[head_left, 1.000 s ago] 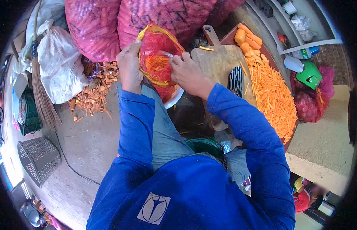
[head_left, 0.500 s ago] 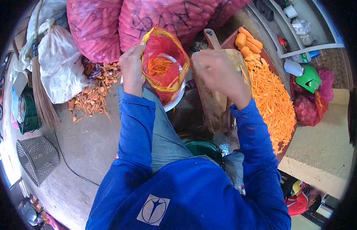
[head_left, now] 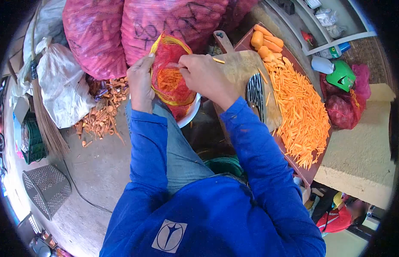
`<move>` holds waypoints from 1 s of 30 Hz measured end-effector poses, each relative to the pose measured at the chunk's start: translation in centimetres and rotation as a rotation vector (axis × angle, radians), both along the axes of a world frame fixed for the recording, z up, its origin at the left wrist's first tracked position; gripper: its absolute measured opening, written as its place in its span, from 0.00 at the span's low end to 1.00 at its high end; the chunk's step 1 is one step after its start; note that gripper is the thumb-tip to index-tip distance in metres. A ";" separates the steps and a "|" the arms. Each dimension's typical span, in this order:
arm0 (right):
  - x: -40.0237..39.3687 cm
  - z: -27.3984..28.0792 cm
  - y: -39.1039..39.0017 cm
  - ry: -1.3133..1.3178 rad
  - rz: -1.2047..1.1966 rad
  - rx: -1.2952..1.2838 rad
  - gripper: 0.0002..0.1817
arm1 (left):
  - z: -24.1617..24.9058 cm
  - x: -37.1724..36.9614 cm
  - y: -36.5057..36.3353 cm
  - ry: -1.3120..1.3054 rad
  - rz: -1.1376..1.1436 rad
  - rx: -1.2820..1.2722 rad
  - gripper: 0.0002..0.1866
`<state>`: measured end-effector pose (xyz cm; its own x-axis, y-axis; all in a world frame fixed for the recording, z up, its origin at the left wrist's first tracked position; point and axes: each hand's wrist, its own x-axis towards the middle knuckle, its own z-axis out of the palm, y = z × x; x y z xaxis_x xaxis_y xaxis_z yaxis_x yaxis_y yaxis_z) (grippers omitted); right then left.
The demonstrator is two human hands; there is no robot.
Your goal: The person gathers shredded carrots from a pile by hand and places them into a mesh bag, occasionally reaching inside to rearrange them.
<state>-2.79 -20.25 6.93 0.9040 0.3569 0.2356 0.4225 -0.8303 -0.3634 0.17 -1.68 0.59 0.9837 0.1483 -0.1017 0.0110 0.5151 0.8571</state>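
Note:
My left hand (head_left: 141,79) is closed on the left edge of a red mesh bag (head_left: 165,100) with a yellow rim. Strips of carrot (head_left: 169,79) lie inside the bag, which rests in a white basin (head_left: 193,113) by my leg. At the bag's right edge, my right hand (head_left: 208,77) has its thumb and fingers pinched together on the rim. Beneath that wrist lies a wooden cutting board (head_left: 242,62), bearing a knife (head_left: 255,94) with a black-and-white patterned blade and a few carrot sticks. A large heap of carrot sticks (head_left: 300,115) covers the red-brown table on the right.
Whole peeled carrots (head_left: 268,40) sit at the table's far end. Big pink mesh sacks (head_left: 173,25) stand ahead. Carrot trimmings (head_left: 103,111), a broom (head_left: 47,111) and a perforated bin (head_left: 47,190) are on the left. A person in red (head_left: 336,218) appears at lower right.
My right hand has moved left from over the cutting board to the bag's rim, uncovering the knife. My left hand still holds the bag. The whole view has shifted slightly.

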 end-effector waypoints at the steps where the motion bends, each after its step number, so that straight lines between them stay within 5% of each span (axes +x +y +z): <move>1: -0.2 0.5 -0.2 -0.036 -0.011 0.047 0.06 | 0.4 -0.2 0.0 0.012 -0.006 -0.031 0.09; 4: 0.2 0.4 -3.2 -0.128 -0.011 0.148 0.04 | 0.4 -0.2 0.1 0.031 0.006 -0.050 0.10; 6: 0.8 -0.4 -5.4 -0.390 -0.274 0.062 0.04 | -0.1 0.0 0.4 0.041 0.021 -0.034 0.10; 9: 1.0 -1.7 -6.1 -0.112 -0.216 -0.100 0.07 | -0.4 0.3 -0.2 0.026 -0.015 -0.058 0.09; 11: -0.6 0.2 -2.4 0.055 -0.131 0.010 0.08 | 0.4 0.1 -0.7 0.033 -0.010 -0.055 0.09; 17: -1.4 0.5 0.1 -0.068 0.045 0.233 0.15 | 0.7 -0.3 -0.3 0.036 -0.029 -0.014 0.09; 19: -1.8 2.3 -4.3 0.017 0.011 0.159 0.14 | 0.7 -0.4 0.1 0.010 -0.036 -0.025 0.10; 21: -2.6 1.8 -9.7 -0.226 -0.190 0.146 0.08 | 1.0 -0.6 0.1 0.008 -0.023 -0.025 0.10; 25: -3.9 2.0 -18.4 -0.018 -0.524 -0.131 0.11 | 0.0 0.2 -0.1 0.004 -0.039 -0.030 0.10; 30: -5.0 0.9 -21.1 0.169 -0.453 -0.163 0.11 | 0.0 0.2 -0.6 0.017 -0.054 -0.020 0.11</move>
<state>-7.77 -41.34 7.87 0.9971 -0.0600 0.0467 -0.0468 -0.9682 -0.2457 0.41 -2.27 0.56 0.9883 0.0928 -0.1208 0.0536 0.5305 0.8460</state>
